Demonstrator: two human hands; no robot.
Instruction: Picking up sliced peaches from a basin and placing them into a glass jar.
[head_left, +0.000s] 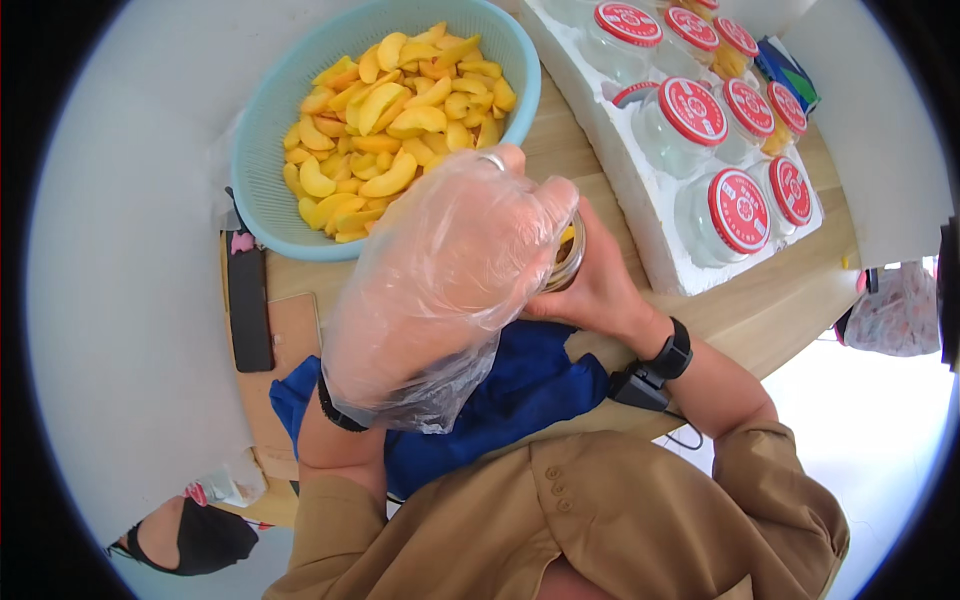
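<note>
A clear plastic glove covers my left hand (472, 232), which reaches over the mouth of a glass jar (568, 259); whether its fingers hold anything is hidden. Around the jar's right side my bare right hand (600, 281) is wrapped, with a black band on the wrist. Some yellow fruit shows inside the jar's rim. Just beyond my left hand stands a light blue plastic colander basket (259, 161) with many yellow-orange peach slices (390, 120). A blue cloth (517, 382) lies on the wooden table below both hands.
At the right, a white foam tray (637, 217) holds several glass jars with red lids (739, 210), a few containing fruit. A black elongated case (250, 307) and a brown board (292, 330) lie at the left. A black device with a cable (637, 390) is near my right wrist.
</note>
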